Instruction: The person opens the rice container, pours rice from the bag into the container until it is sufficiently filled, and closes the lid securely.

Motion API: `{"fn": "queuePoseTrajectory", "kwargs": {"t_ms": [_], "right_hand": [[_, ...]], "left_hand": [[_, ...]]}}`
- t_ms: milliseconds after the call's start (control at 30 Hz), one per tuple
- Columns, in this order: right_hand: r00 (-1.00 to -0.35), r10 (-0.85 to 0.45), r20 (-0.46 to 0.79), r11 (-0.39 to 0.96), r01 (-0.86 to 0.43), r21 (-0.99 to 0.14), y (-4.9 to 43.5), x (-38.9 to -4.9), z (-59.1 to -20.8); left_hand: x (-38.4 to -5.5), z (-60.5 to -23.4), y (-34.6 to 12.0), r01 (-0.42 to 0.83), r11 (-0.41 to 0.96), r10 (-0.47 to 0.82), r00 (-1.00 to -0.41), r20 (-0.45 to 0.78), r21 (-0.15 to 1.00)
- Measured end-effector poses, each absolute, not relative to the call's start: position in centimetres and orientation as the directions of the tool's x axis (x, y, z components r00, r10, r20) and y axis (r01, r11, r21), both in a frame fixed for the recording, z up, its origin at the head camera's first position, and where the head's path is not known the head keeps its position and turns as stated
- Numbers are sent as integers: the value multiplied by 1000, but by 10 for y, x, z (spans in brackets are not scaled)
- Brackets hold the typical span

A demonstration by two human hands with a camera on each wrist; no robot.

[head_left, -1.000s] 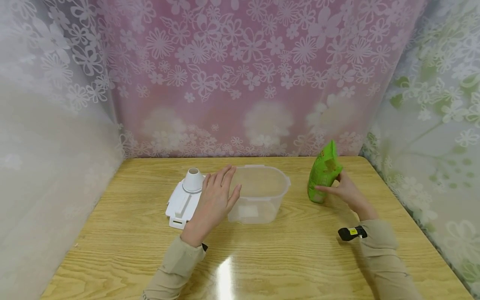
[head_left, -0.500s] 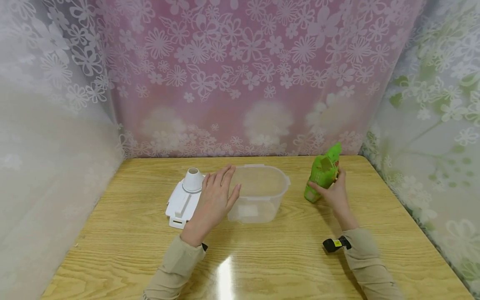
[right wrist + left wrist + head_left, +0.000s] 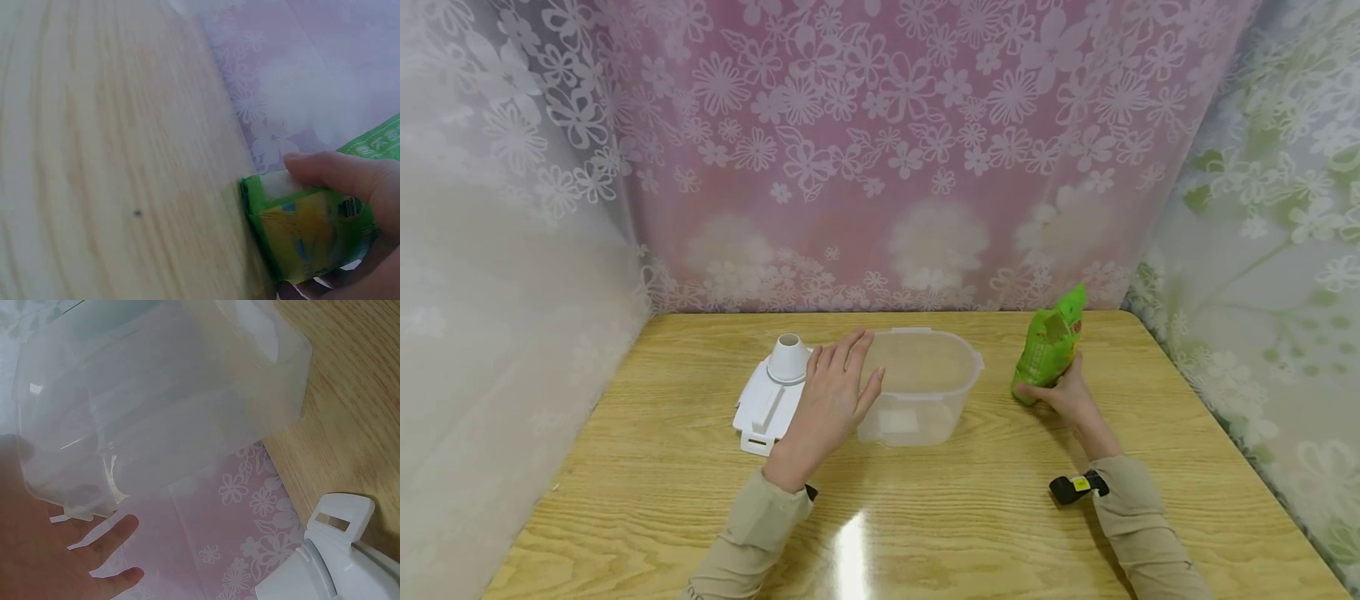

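Observation:
A clear plastic container (image 3: 932, 410) stands upright on the table, with a pale label on its near wall. My left hand (image 3: 827, 396) lies at its left rim; in the left wrist view the fingers (image 3: 109, 547) stretch out straight and spread beside the rim. Over on the right, my right hand (image 3: 1071, 400) grips a green printed bag (image 3: 1045, 346) low on its body, thumb on the near side. The bag leans to the right, its top creased and flared. In the right wrist view, its bottom end (image 3: 294, 234) sits close over the table.
A white plastic lid (image 3: 775, 404) with a cone-shaped spout lies left of the container, partly hidden behind my left hand. Patterned curtains (image 3: 880, 167) enclose the wooden table (image 3: 962, 517) at the back and both sides.
My right hand has shifted left and lower around the green bag. The bag has turned and its top now tips right. My left hand and the container stay in place.

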State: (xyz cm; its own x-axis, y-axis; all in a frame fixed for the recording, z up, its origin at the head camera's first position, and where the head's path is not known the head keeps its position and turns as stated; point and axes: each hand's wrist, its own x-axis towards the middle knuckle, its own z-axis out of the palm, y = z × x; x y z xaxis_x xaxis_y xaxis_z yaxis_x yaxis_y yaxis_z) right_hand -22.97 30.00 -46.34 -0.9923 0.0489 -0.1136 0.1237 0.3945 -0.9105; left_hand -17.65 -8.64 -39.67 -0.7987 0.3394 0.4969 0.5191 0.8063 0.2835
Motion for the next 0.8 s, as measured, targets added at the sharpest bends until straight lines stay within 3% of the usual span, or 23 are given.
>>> {"fn": "queuePoseTrajectory", "kwargs": {"t_ms": [333,800], "right_hand": [[-992,123,2,294,34,-955,297,-228,-463],[-991,83,106,199,-88,-976,278,-209,-418]], "left_hand": [[-176,-396,-86,523,805,346,-798,494,281],[-176,-397,-86,521,801,347,-805,481,294]]}}
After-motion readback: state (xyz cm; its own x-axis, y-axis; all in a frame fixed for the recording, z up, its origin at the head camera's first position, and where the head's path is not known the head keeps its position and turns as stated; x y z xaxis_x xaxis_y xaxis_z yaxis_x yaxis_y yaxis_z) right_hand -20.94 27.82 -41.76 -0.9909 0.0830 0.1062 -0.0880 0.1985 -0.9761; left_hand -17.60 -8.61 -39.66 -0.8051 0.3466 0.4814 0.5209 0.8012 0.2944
